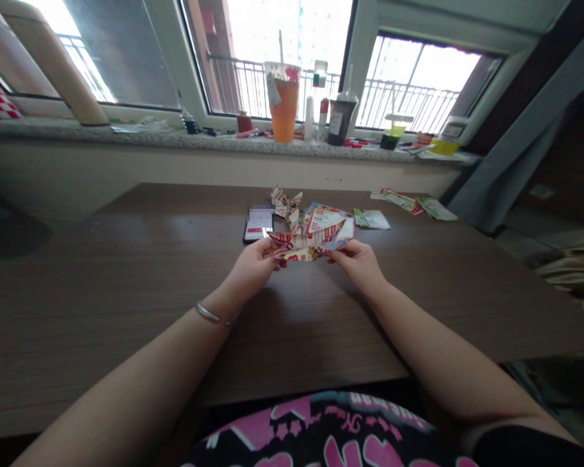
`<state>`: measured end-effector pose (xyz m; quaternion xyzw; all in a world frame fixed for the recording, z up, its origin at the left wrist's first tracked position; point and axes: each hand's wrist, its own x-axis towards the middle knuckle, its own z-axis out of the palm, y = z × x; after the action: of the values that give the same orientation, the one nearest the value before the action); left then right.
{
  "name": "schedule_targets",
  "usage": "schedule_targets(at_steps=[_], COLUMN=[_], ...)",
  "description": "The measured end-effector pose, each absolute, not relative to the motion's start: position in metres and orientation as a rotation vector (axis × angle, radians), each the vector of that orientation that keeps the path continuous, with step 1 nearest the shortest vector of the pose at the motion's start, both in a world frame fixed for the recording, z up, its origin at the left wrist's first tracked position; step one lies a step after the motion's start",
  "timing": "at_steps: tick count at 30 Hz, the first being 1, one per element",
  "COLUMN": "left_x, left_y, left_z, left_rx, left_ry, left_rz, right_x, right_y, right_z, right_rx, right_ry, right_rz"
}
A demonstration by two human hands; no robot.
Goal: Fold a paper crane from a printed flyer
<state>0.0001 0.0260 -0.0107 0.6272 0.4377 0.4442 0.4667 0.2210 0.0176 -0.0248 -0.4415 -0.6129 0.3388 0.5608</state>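
Observation:
Both hands hold a folded piece of printed red, white and yellow paper just above the brown wooden table. My left hand pinches its left end, with a silver bracelet on that wrist. My right hand pinches the right end. Just beyond the held piece lie more printed sheets and small folded paper figures.
A phone lies on the table left of the papers. More leaflets and flyers sit to the right. The stone windowsill holds an orange cup, a dark drink cup, bottles and small clutter.

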Motion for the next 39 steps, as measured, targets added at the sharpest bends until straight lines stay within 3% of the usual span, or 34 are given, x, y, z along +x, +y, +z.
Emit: schedule_targets(at_steps=[4, 14, 23, 39], left_x=[0.004, 0.01, 0.003, 0.013], left_y=[0.019, 0.009, 0.018, 0.011], left_z=[-0.005, -0.002, -0.005, -0.016], left_rx=[1.575, 1.164, 1.416, 1.453], left_ry=[1.036, 1.0, 1.026, 1.025], left_rz=[1.149, 0.953, 1.19, 1.167], right_x=[0.217, 0.22, 0.214, 0.203], right_y=[0.016, 0.016, 0.018, 0.01], right_z=[-0.023, -0.028, -0.021, -0.021], right_rx=[-1.071, -1.064, -1.049, -1.015], right_ry=[-1.346, -1.385, -1.023, -1.144], right_rz=[0.896, 0.747, 1.119, 1.158])
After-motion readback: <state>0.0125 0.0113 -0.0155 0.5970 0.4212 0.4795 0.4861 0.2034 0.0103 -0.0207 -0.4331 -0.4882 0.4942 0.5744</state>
